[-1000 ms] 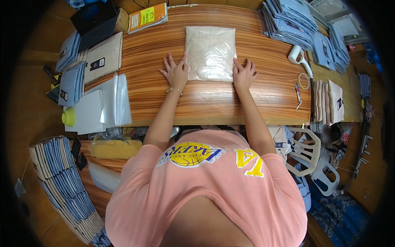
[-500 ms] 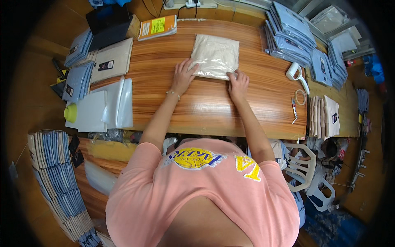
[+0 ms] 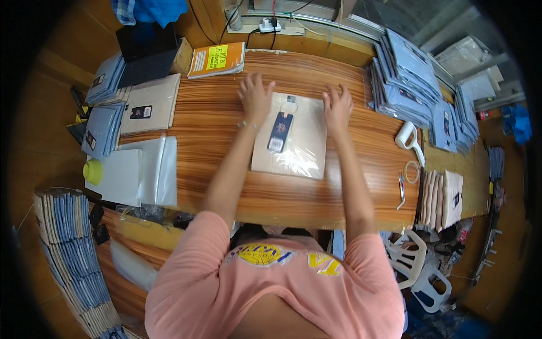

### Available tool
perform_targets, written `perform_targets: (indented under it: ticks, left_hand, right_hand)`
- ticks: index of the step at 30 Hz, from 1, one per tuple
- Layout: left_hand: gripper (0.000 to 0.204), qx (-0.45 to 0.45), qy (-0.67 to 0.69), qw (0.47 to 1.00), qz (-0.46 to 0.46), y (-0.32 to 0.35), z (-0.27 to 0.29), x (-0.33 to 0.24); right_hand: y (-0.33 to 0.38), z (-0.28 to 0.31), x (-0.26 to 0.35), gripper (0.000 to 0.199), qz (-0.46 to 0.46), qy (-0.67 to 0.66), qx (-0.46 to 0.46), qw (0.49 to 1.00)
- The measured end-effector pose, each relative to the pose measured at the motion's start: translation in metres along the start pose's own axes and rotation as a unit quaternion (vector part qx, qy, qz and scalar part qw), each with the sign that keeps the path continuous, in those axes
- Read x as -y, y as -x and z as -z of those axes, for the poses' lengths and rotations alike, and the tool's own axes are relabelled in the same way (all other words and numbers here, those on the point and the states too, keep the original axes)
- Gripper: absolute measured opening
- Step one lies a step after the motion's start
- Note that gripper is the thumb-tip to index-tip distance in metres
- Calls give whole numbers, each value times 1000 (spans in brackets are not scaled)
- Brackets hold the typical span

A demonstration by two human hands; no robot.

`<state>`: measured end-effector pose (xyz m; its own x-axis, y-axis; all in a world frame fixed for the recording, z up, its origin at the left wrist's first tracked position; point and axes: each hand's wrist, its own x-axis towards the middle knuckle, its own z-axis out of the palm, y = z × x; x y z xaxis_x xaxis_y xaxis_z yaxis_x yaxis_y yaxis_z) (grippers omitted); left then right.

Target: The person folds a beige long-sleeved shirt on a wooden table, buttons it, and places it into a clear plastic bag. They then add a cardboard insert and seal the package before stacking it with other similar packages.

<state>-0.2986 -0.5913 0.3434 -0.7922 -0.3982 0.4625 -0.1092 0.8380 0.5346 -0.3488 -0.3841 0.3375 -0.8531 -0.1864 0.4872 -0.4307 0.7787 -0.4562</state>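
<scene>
A folded beige garment point(image 3: 308, 133) in a glossy clear plastic bag lies flat in the middle of the wood-grain table point(image 3: 214, 141). A dark hang tag point(image 3: 280, 133) on a loop shows on its upper face. My left hand point(image 3: 257, 100) is beside the bag's far left corner, open with the fingers apart. By the far right corner, my right hand point(image 3: 339, 108) is open too, its fingers spread. Neither hand holds anything; whether they touch the bag's edges I cannot tell.
Bagged blue garments point(image 3: 403, 82) are piled at the far right, near a white lint roller point(image 3: 411, 138), a tape ring point(image 3: 411, 172) and small snips point(image 3: 401, 191). On the left sit a bagged beige garment point(image 3: 161, 101), clear bags point(image 3: 161, 175) and an orange notebook point(image 3: 217, 59).
The bagged garment has been turned over, so its hang tag now shows, and it lies nearer to me. My hands have let go of its near edge and opened at its far corners.
</scene>
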Motion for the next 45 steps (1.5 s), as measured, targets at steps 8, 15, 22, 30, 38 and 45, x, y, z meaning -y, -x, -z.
perform_targets:
  ticks: [8,15,22,30,38,45]
  left_hand:
    - [34,83,-9,996,-6,51,-72,-6]
    - [35,115,-21,993,-20,45,-71,-9]
    - [37,124,-33,991,-21,44,-72,-7]
    - [37,112,-41,993,-27,48,-76,-7]
    - [42,147,-3,989,-27,46,-84,11]
    - [52,200,-88,972,-82,53,-59,40]
  right_hand:
    - [42,-81,49,40,-101,28,22,994]
    - [43,-89,43,38,-104,60,51,991]
    - [42,-92,42,38,-109,51,62,991]
    - [46,-95,39,39,-114,60,72,989]
    - [42,-90,35,43,-115,29,110,987]
    - [38,-64,-12,58,-18,78,148,986]
